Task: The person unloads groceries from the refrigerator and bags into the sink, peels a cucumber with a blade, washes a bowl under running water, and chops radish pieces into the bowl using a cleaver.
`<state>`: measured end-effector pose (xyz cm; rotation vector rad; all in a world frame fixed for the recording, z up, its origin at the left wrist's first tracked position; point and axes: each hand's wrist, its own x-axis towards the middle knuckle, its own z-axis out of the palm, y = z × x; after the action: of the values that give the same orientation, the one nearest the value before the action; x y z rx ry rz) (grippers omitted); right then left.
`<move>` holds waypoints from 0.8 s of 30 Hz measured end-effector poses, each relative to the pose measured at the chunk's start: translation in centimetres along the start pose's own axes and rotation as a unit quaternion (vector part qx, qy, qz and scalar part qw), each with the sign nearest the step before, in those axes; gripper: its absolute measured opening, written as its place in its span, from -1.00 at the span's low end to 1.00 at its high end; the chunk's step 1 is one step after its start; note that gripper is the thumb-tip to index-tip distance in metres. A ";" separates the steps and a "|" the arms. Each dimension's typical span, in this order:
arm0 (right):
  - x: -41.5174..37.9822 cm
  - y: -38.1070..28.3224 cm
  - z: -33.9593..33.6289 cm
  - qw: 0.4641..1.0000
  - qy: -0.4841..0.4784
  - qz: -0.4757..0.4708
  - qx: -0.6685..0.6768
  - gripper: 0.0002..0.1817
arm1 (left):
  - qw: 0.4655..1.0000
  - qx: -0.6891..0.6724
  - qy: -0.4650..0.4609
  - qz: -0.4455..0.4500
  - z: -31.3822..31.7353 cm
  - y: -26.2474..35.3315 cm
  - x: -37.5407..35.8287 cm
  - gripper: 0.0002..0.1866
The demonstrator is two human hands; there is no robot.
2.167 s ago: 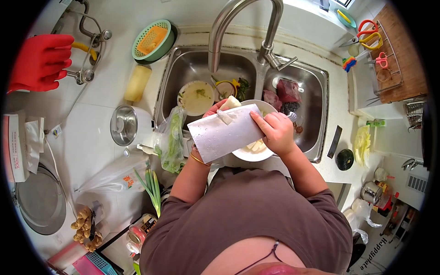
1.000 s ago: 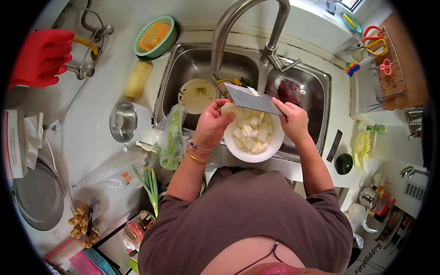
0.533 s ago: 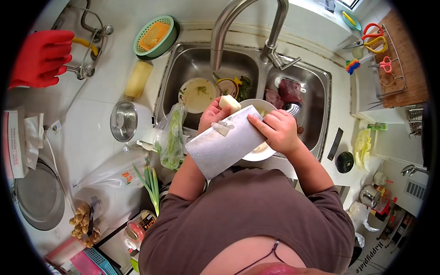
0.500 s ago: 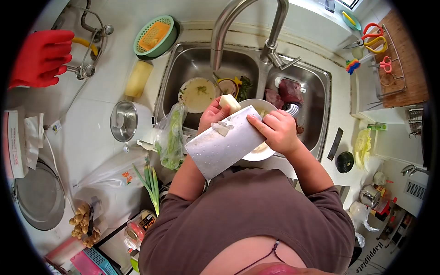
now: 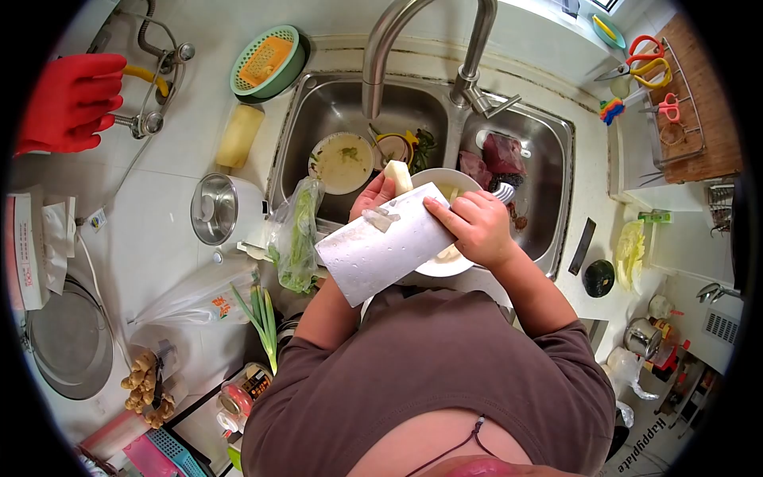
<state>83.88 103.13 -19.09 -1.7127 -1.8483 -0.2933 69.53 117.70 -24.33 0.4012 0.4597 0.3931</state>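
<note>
My left hand [image 5: 373, 199] grips a pale peeled vegetable piece [image 5: 398, 176] that points up, its lower part hidden behind the blade. A broad cleaver [image 5: 389, 242] is in my right hand [image 5: 479, 226], with the index finger stretched along the blade and the handle hidden. Thin pale scraps [image 5: 380, 219] stick to the blade's face. Under the hands and partly covered by the blade is a white bowl [image 5: 447, 266] with pale pieces inside.
Behind the hands is a double sink [image 5: 314, 83] with a plate [image 5: 342, 163] and raw meat [image 5: 503, 153]. A faucet [image 5: 381, 63] arches above. Bagged greens [image 5: 296, 238] and a metal pot [image 5: 214, 208] stand left; a dark round vegetable [image 5: 598, 278] lies right.
The cleaver has shifted slightly left and down. The pale piece now stands more upright in my left hand, and more of the meat shows beside my right hand.
</note>
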 end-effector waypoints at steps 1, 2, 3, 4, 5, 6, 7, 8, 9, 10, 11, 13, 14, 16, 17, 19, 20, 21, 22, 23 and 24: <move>-0.1 0.0 0.1 1.000 0.001 0.003 0.002 -0.55 | 1.000 0.003 0.000 0.006 0.1 0.0 0.0 -0.68; -0.1 0.0 0.2 1.000 0.002 0.006 0.004 -0.55 | 1.000 0.007 0.000 0.013 0.3 -0.1 -0.1 -0.69; -0.2 -0.1 0.2 1.000 0.002 0.008 0.007 -0.55 | 1.000 0.009 0.001 0.019 0.5 -0.1 -0.1 -0.69; -0.2 -0.1 0.2 1.000 0.003 0.010 0.009 -0.55 | 0.999 0.023 0.009 0.027 0.8 -0.1 -0.2 -0.68; -0.2 -0.1 0.2 1.000 0.003 0.011 0.012 -0.55 | 0.999 0.037 0.018 0.036 1.1 0.0 -0.3 -0.68; -0.3 -0.1 0.2 1.000 0.002 0.014 0.012 -0.56 | 0.997 0.050 0.027 0.044 1.3 -0.1 -0.4 -0.67; -0.3 -0.2 0.2 1.000 0.000 0.017 0.012 -0.56 | 0.998 0.047 0.014 0.035 0.9 0.0 -0.3 -0.66; -0.3 -0.2 0.2 1.000 -0.002 0.020 0.012 -0.56 | 0.999 0.043 0.002 0.025 0.4 0.2 -0.2 -0.65; -0.4 -0.2 0.3 1.000 0.002 0.025 0.011 -0.56 | 0.999 0.040 -0.011 0.016 0.1 0.2 -0.2 -0.64; -0.6 0.0 0.5 1.000 0.006 0.029 0.011 -0.56 | 0.998 0.016 -0.053 0.030 -0.1 0.0 -0.4 -0.62; -0.6 0.1 0.6 0.999 0.010 0.033 0.010 -0.56 | 0.995 -0.008 -0.093 0.044 0.2 -0.2 -1.0 -0.59; -0.7 0.5 0.7 0.999 0.015 0.045 0.007 -0.56 | 0.990 -0.026 -0.125 0.068 -0.9 -0.6 -1.2 -0.54; -0.7 0.7 0.8 0.999 0.018 0.051 0.005 -0.56 | 0.990 -0.020 -0.116 0.077 -3.2 -1.1 -0.8 -0.51; -1.0 1.4 0.9 0.998 0.008 0.069 -0.006 -0.56 | 0.987 0.000 -0.132 0.092 -3.8 -1.2 -0.8 -0.46; -1.2 1.9 1.0 0.997 0.004 0.077 -0.012 -0.57 | 0.983 0.013 -0.156 0.098 -3.1 -1.1 -1.0 -0.43; -1.5 2.4 1.4 0.997 0.001 0.082 -0.007 -0.57 | 0.990 0.005 -0.124 0.069 -3.0 -0.7 -0.7 -0.43; -1.5 2.3 1.5 0.997 0.001 0.082 -0.006 -0.57 | 0.991 -0.024 -0.116 0.070 -2.5 -0.5 -0.8 -0.46; -1.5 2.2 1.5 0.997 0.001 0.083 -0.005 -0.57 | 0.990 -0.052 -0.108 0.070 -1.8 -0.4 -0.9 -0.50; -1.5 2.2 1.6 0.996 0.006 0.084 -0.010 -0.58 | 0.989 -0.081 -0.100 0.070 -1.4 -0.4 -1.0 -0.53; -1.5 2.4 1.8 0.996 0.011 0.086 -0.016 -0.58 | 0.989 -0.080 -0.102 0.064 -1.8 -0.5 -0.8 -0.55; -1.5 2.6 2.0 0.996 0.017 0.087 -0.021 -0.58 | 0.990 -0.079 -0.105 0.058 -2.5 -0.7 -0.5 -0.57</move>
<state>85.78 103.37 -22.09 -1.8724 -1.6672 -0.2896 68.06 117.55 -26.56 0.3125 0.1991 0.4900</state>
